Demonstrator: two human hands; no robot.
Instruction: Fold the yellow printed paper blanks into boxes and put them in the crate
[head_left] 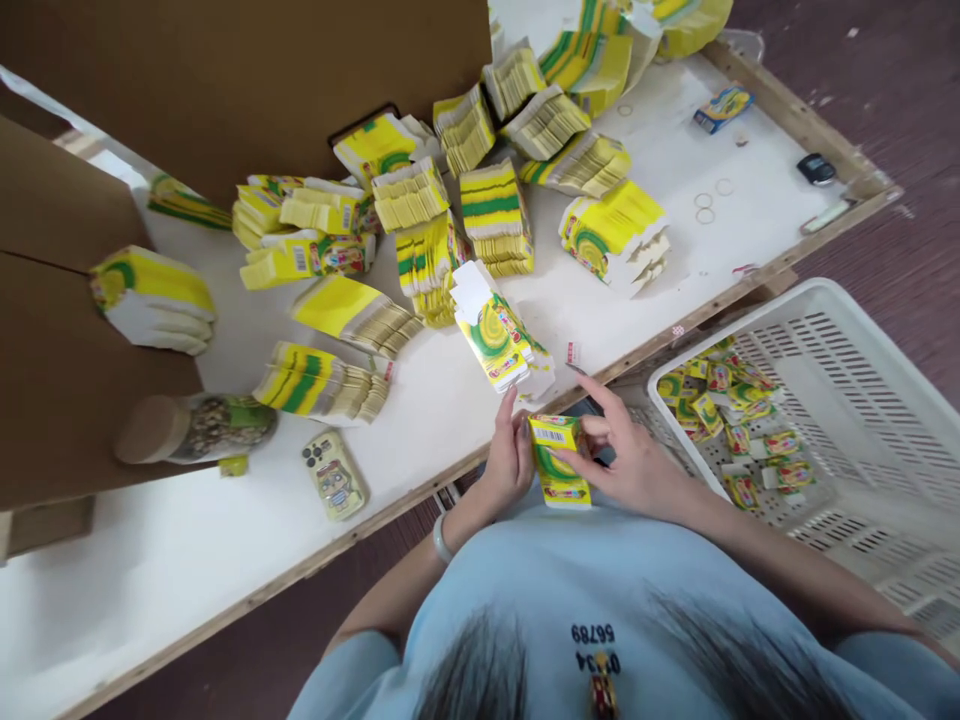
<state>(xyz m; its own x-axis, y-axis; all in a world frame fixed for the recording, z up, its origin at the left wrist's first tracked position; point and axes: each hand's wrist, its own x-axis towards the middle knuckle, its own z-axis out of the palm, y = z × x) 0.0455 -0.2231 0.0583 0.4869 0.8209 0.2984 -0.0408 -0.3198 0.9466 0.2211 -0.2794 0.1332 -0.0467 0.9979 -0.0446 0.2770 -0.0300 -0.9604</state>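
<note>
Close to my body, a small yellow and green carton point(561, 475) with a barcode is held between both hands. My left hand point(510, 455) grips its left edge, its index finger pointing up toward the table edge. My right hand point(615, 445) pinches the right side, thumb across the front panel and index finger raised. Just beyond my fingers, a flattened carton with white flaps point(491, 335) lies on a few others at the table's front edge. Whether the held carton is folded fully shut I cannot tell.
Bundles of flat cartons point(495, 215) cover the white table point(480, 420). A phone point(334, 475) and a jar point(225, 428) lie at left, beside cardboard boxes point(247, 90). At right, a white plastic basket point(862, 400) holds several small cartons. A blue box point(724, 108) lies farther back.
</note>
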